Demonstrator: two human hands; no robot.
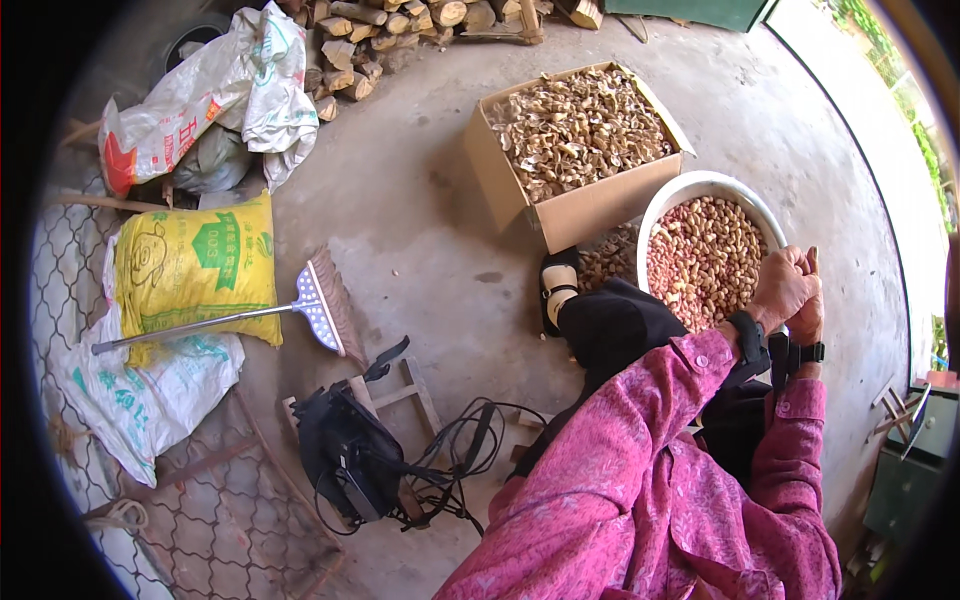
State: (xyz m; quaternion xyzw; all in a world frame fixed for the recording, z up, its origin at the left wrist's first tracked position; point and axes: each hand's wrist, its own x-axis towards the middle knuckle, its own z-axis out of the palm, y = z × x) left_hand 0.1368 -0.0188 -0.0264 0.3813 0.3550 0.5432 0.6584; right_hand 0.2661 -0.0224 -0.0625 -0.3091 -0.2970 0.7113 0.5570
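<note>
My left hand (pixel 780 288) and my right hand (pixel 808 318) meet just over the right rim of a white basin (pixel 774 226). Both have their fingers bent and pressed together. Whatever is between the fingertips is too small or hidden to make out. Reddish shelled peanuts and tan unshelled peanuts (pixel 705 250) fill the basin, which sits by my knees. Beyond it stands an open cardboard box (pixel 600 205), heaped with broken peanut shells (pixel 585 130). More peanuts or shells (pixel 608 258) lie between the box, the basin and my shoe.
To the left, a broom (pixel 320 308) leans across a yellow sack (pixel 195 265). A black bag (pixel 350 450) with tangled cables (pixel 470 450) rests on a wooden frame. White sacks (pixel 205 110) and stacked firewood (pixel 390 25) are at the far left. A green cabinet (pixel 910 470) stands at right.
</note>
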